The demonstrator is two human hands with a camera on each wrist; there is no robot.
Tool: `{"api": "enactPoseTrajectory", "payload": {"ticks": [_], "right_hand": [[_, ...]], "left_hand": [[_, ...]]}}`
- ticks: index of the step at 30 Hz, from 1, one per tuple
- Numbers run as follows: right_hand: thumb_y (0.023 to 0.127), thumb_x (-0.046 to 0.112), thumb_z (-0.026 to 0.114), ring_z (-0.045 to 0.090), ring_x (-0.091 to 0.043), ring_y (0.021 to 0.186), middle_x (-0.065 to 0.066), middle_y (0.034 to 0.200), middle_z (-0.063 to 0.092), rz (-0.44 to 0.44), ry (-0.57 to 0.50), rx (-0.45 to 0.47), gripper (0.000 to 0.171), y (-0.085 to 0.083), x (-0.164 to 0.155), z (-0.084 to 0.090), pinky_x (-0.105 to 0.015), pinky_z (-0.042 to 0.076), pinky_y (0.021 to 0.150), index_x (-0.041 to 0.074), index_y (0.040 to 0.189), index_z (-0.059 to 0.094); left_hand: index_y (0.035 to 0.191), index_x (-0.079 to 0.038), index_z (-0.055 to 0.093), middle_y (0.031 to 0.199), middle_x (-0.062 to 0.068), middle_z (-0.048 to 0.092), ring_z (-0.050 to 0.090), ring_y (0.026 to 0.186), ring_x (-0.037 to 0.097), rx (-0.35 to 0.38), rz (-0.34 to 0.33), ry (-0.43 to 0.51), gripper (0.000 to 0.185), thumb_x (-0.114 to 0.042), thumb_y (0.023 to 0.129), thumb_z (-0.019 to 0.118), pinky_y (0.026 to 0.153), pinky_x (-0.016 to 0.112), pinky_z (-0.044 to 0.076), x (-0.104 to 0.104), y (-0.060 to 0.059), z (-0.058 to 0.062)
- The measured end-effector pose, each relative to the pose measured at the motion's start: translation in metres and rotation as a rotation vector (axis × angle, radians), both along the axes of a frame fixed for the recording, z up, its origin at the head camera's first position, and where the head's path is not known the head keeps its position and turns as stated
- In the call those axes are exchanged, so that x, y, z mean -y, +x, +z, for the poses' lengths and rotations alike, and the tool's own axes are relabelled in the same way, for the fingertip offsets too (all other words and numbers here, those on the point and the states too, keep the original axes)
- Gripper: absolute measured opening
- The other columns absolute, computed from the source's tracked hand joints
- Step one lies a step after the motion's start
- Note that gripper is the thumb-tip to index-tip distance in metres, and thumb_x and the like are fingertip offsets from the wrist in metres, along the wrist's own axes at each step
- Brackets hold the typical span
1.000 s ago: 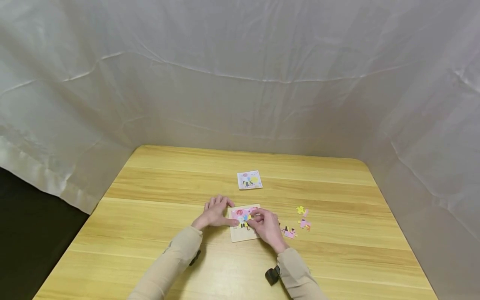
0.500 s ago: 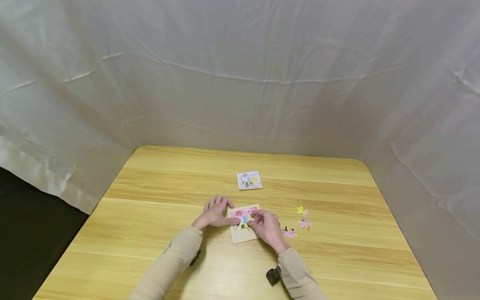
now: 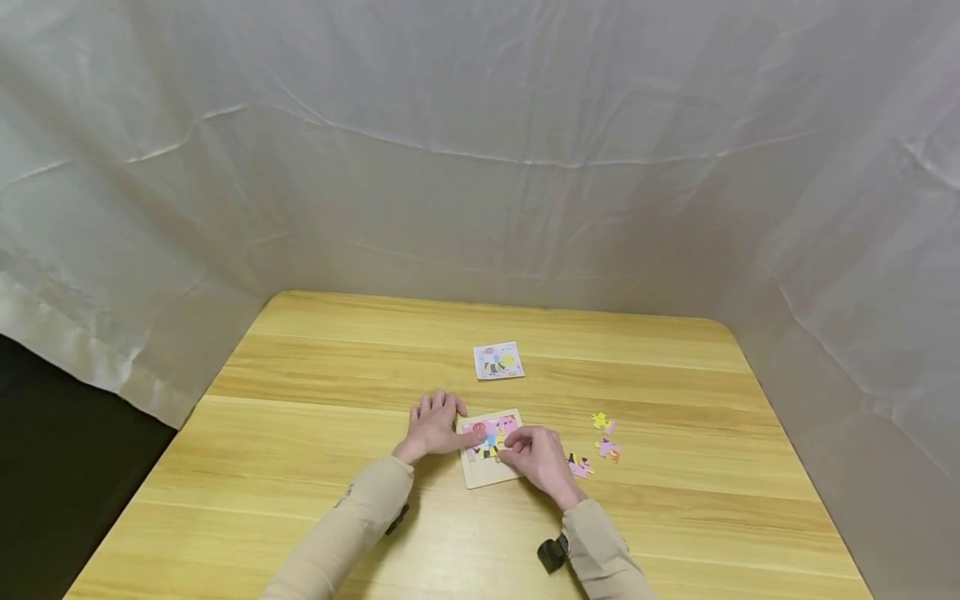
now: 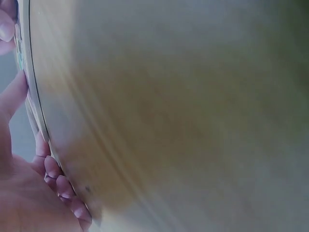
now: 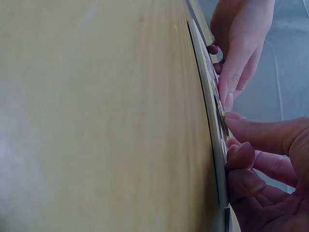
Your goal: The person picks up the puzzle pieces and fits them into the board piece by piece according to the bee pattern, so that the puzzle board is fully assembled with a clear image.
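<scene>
On the table (image 3: 315, 467), your puzzle board (image 3: 489, 448) sits near centre, about half filled. Your left hand (image 3: 433, 425) presses flat on its left edge; your right hand (image 3: 536, 454) pushes a piece in with curled fingers. Loose pieces (image 3: 603, 446) wait right.

The head camera is looking down and forward from above the near edge, taking in the whole tabletop (image 3: 337, 433). Both wrist cameras are sitting almost on the wood, tilted sideways and very close; the right one is facing left along the puzzle board (image 5: 212, 111), which all three views are sharing.
</scene>
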State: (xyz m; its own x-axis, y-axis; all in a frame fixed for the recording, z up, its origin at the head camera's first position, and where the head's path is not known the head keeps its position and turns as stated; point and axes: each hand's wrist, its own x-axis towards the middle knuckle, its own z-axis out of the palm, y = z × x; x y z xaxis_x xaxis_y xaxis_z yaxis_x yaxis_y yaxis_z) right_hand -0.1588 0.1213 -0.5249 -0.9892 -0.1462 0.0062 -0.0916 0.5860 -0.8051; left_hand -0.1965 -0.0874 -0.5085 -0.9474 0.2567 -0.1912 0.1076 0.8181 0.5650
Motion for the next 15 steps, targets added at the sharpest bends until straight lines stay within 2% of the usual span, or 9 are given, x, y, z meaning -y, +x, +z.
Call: {"api": "enactPoseTrajectory", "payload": {"ticks": [6,15], "right_hand": [[0.078,0.011,0.084,0.055,-0.006,0.061,-0.001,0.071,0.067,0.008,0.004,-0.010,0.012,-0.0009,-0.0008,-0.0022,-0.020,0.044,0.056,0.006,0.081,0.073],[0.077,0.012,0.085,0.055,-0.006,0.061,-0.001,0.070,0.067,0.026,-0.014,-0.016,0.014,-0.0013,-0.0009,-0.0029,-0.020,0.045,0.057,0.006,0.081,0.074]], "left_hand": [[0.108,-0.015,0.049,0.113,0.007,0.040,0.033,0.105,0.028,0.003,-0.008,-0.001,0.048,-0.051,0.085,0.071,0.085,0.040,0.024,-0.0003,0.0017,0.0019],[0.108,-0.016,0.051,0.113,0.006,0.042,0.034,0.102,0.026,0.003,0.018,-0.020,0.049,-0.053,0.084,0.073,0.083,0.038,0.024,-0.0034,0.0025,0.0036]]}}
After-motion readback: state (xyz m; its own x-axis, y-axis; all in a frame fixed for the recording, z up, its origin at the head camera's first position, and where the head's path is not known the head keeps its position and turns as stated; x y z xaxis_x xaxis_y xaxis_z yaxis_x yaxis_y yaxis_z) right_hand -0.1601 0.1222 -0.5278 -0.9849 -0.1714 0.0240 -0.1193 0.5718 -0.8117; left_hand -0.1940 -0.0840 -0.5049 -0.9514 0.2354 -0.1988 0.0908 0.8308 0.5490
